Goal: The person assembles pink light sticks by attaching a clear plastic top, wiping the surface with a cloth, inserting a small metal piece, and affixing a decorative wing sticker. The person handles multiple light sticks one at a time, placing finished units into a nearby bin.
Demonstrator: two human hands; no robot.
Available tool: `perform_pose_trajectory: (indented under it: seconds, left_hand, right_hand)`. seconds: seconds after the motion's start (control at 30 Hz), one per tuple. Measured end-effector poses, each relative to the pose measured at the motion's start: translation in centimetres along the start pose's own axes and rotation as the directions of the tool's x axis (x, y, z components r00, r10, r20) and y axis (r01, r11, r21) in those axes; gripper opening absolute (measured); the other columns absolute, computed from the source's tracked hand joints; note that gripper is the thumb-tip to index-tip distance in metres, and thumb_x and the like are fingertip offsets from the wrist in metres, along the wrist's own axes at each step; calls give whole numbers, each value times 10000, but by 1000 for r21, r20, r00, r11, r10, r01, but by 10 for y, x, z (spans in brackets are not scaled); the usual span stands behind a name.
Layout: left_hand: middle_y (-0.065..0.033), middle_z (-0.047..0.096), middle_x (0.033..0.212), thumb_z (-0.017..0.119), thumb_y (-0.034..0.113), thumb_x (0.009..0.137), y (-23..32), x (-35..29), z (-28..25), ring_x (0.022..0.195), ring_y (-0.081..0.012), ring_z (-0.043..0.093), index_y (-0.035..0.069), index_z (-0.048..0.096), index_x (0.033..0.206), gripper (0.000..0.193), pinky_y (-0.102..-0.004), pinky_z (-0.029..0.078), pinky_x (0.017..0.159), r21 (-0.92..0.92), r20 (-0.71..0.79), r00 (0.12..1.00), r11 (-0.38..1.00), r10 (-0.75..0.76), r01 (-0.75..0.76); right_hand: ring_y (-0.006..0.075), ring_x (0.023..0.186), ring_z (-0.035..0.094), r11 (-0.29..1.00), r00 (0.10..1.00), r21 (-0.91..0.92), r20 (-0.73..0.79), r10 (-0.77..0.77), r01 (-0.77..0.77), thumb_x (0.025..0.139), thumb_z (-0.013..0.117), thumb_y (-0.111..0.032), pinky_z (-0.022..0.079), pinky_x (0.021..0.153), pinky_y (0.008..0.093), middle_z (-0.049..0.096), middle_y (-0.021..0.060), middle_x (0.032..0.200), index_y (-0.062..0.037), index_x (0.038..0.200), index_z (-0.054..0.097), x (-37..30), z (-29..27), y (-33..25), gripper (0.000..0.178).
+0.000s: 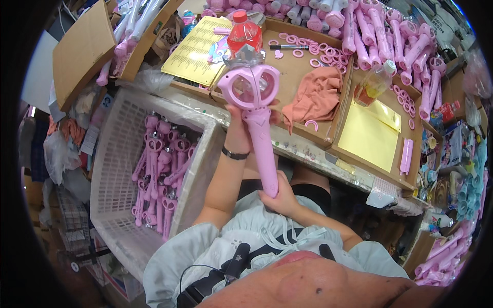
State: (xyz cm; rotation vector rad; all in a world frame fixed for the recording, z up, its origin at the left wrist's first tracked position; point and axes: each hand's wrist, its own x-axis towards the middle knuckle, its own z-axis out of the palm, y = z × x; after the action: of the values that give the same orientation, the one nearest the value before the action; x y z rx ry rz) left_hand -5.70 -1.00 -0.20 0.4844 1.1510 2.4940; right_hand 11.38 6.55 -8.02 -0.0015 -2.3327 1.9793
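Observation:
A pink toy wand (261, 141) stands tilted in front of my body, its round head with clear windows and a silvery crown-like top at the far end. My left hand (238, 127) is closed round the wand just below the head; most of its fingers are hidden behind it. Lower down, my right hand (284, 201) grips the bottom end of the handle. Beyond the wand's head is a bottle of red liquid (245, 35) with a red cap. An orange-pink cloth (318, 92) lies in the cardboard tray to the right of the wand.
At my left, a white plastic basket (115, 169) holds many pink wands. Pink rings (333, 54) and a black marker (288, 47) lie in the tray. Pink wand parts (377, 31) are heaped at the back right. A yellow sheet (367, 134) lies near another bottle (373, 84).

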Motion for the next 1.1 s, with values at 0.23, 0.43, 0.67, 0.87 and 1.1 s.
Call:
perform_pose_trajectory:
  seconds: [0.23, 0.43, 0.67, 0.87, 1.1]
  left_hand:
    - [-107, 542, 915, 578, 62, 818, -17, -24, -6, 622, -172, 582, 76, 337, 1156, 415, -292, 504, 518, 19, 32, 985, 985, -172, 172]
    - [-88, 527, 885, 569, -15, 789, -19, -25, -10, 624, -169, 582, 76, 330, 1163, 453, -303, 506, 521, 6, 16, 978, 978, -208, 208]
    - [-97, 532, 860, 649, 241, 796, -18, -26, -8, 610, -177, 558, 36, 421, 1091, 426, -327, 468, 525, 31, 41, 984, 984, -175, 174]
    - [-125, 597, 1010, 328, 766, 764, -8, -6, -11, 826, -189, 594, -12, 505, 1146, 885, -303, 477, 734, 79, -38, 998, 996, 46, -42]
    - [-143, 567, 1090, 541, 354, 890, -17, -26, -9, 826, -205, 596, 86, 382, 1231, 462, -338, 512, 690, 129, -46, 991, 983, -129, 134]
  right_hand:
    - [317, 963, 507, 999, 998, -39, -57, -9, 6, 689, 699, -160, 423, 853, 365, 462, 181, 1070, 48, 1135, 447, -1, 1, 7, 553]
    - [312, 970, 511, 999, 999, -51, -42, 2, -4, 689, 700, -160, 426, 853, 358, 463, 183, 1082, 47, 1138, 444, -2, 3, 8, 556]
    - [312, 976, 516, 1000, 999, -17, -47, 23, -24, 694, 697, -160, 431, 853, 358, 466, 184, 1091, 45, 1133, 453, -2, 4, 6, 542]
    - [283, 983, 500, 1000, 1000, -22, 19, 23, -22, 676, 705, -151, 411, 873, 344, 475, 158, 1068, 35, 1146, 465, -5, 1, 5, 560]
    - [290, 987, 504, 999, 999, -23, -32, 39, -40, 681, 696, -153, 415, 872, 349, 474, 167, 1074, 36, 1149, 460, -3, 3, 9, 557]
